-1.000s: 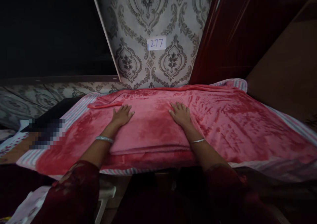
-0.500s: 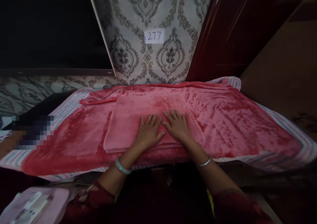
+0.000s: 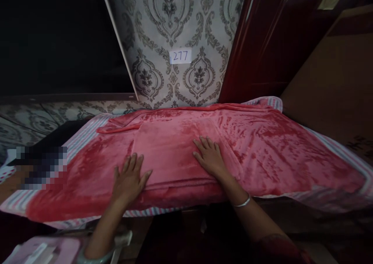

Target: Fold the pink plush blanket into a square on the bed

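A plush pink-red blanket (image 3: 271,147) is spread over the table, and a folded rectangular stack of the same pink plush cloth (image 3: 171,151) lies on its middle. My left hand (image 3: 129,180) rests at the near left corner of the folded stack, fingers spread and palm down. On the right part of the stack my right hand (image 3: 210,157) lies flat, its fingers stretched out. Neither hand grips anything. The left palm covers the stack's near left corner.
A striped cloth (image 3: 78,137) shows around the blanket's edges. Behind stand a dark screen (image 3: 58,38) at left, patterned wallpaper with a paper label (image 3: 180,56), and a dark red cabinet panel (image 3: 262,42). A cardboard box (image 3: 335,81) is at right, a pinkish stool-like object (image 3: 46,250) lower left.
My left hand has moved left and nearer, from the stack's middle to its near left corner. My right hand stays on the stack's right part. The view has tilted up slightly.
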Demonstrator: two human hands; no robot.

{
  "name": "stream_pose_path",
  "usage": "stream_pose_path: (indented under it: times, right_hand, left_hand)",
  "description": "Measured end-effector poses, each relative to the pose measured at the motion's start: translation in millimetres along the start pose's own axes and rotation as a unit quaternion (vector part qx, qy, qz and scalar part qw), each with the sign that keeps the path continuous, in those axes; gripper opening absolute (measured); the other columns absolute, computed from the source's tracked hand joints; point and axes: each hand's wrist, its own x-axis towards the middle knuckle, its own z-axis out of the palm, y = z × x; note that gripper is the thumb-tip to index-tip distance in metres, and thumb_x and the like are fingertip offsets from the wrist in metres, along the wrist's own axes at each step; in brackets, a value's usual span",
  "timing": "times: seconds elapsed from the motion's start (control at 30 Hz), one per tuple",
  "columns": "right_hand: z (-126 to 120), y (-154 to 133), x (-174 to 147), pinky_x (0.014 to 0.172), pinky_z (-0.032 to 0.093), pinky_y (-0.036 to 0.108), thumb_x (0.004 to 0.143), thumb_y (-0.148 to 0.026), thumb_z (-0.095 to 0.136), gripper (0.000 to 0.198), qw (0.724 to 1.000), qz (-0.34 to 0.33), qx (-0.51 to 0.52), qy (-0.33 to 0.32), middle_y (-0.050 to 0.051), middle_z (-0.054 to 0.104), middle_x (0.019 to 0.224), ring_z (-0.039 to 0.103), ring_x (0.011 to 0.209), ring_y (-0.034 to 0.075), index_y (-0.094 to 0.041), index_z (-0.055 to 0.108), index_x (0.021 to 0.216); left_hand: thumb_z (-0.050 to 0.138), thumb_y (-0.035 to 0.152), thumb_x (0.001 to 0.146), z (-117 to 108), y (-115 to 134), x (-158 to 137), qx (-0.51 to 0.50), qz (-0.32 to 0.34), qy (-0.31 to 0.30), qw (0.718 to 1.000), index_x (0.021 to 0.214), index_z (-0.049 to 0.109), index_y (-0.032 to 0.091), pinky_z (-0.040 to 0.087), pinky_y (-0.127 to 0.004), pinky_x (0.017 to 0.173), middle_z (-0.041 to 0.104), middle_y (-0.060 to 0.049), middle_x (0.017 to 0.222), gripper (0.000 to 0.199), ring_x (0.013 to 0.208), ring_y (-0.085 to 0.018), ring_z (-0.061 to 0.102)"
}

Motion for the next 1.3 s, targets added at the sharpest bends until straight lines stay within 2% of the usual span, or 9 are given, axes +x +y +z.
stream_pose_path:
  times: [0.1,0.2,0.33,0.43,0.53,0.63,0.83,1.13,1.3]
  right_hand:
    - [-2,1,1,0.124,0.02,0.059,0.106,-0.047,0.04,0.058,1.0,0.005,0.007,-0.017,0.007,0.027,0.171,0.02,0.158,0.032,-0.029,0.04,0.161]
    - [-9,6,12,0.123,0.025,0.058,0.105,-0.044,0.041,0.058,0.999,-0.002,0.019,-0.046,0.007,0.032,0.169,0.026,0.156,0.032,-0.029,0.042,0.16]
    - [-31,14,53,0.122,0.031,0.043,0.104,-0.031,0.037,0.057,0.998,-0.044,0.034,-0.014,0.009,0.047,0.161,0.042,0.148,0.025,-0.02,0.042,0.16]
    - [-51,13,95,0.121,0.033,0.036,0.104,-0.028,0.036,0.057,0.999,-0.005,0.028,0.014,0.012,0.047,0.16,0.043,0.148,0.022,-0.015,0.043,0.159]
    - [-57,11,123,0.12,0.035,0.04,0.105,-0.029,0.035,0.056,0.998,0.058,0.019,0.032,0.013,0.045,0.161,0.041,0.148,0.025,-0.017,0.043,0.159]
    - [-39,13,128,0.12,0.032,0.052,0.107,-0.04,0.034,0.055,0.995,0.092,-0.001,0.024,0.012,0.043,0.163,0.035,0.151,0.03,-0.023,0.044,0.158]
    - [5,29,120,0.122,0.025,0.056,0.108,-0.049,0.033,0.053,0.996,0.082,-0.021,0.018,0.007,0.044,0.163,0.035,0.151,0.03,-0.029,0.05,0.154]
    - [16,36,123,0.118,0.03,0.057,0.108,-0.047,0.033,0.053,0.996,0.067,-0.035,0.041,0.009,0.048,0.16,0.038,0.148,0.032,-0.028,0.053,0.153]
    - [18,37,122,0.118,0.031,0.057,0.107,-0.046,0.031,0.054,0.997,0.068,-0.034,0.033,0.009,0.046,0.161,0.039,0.148,0.032,-0.028,0.052,0.153]
  left_hand:
    - [0.035,0.045,0.101,-9,-12,5,0.013,-0.024,-0.009,1.0,0.156,0.046,0.018,0.028,-0.069,0.12,0.033,-0.016,0.166,0.062,0.155,-0.034,0.031]
    - [0.036,0.043,0.1,-29,-1,27,0.016,0.016,0.01,1.0,0.153,0.049,0.016,0.026,-0.065,0.123,0.034,-0.018,0.167,0.061,0.156,-0.033,0.028]
    - [0.043,0.04,0.099,-63,48,81,-0.013,0.122,-0.021,0.992,0.159,0.038,0.012,0.021,-0.058,0.126,0.03,-0.019,0.168,0.066,0.158,-0.031,0.025]
    - [0.045,0.042,0.1,-80,90,127,-0.043,0.171,-0.038,0.984,0.161,0.032,0.013,0.017,-0.056,0.128,0.026,-0.019,0.17,0.069,0.159,-0.029,0.021]
    - [0.041,0.044,0.102,-76,120,161,-0.07,0.179,-0.04,0.981,0.161,0.034,0.018,0.015,-0.06,0.127,0.028,-0.018,0.169,0.064,0.158,-0.031,0.023]
    - [0.035,0.048,0.104,-49,132,176,-0.083,0.178,-0.024,0.98,0.161,0.036,0.021,0.018,-0.063,0.125,0.031,-0.016,0.169,0.063,0.157,-0.033,0.027]
    - [0.03,0.052,0.105,-4,133,178,-0.081,0.188,0.013,0.979,0.162,0.035,0.023,0.017,-0.065,0.125,0.031,-0.012,0.169,0.065,0.158,-0.033,0.024]
    - [0.033,0.056,0.104,-12,130,176,-0.101,0.181,0.001,0.978,0.161,0.037,0.028,0.017,-0.062,0.126,0.032,-0.01,0.169,0.064,0.157,-0.031,0.028]
    - [0.032,0.058,0.104,-20,78,186,-0.094,0.093,-0.028,0.991,0.159,0.041,0.025,0.015,-0.06,0.127,0.034,-0.012,0.168,0.065,0.157,-0.031,0.027]
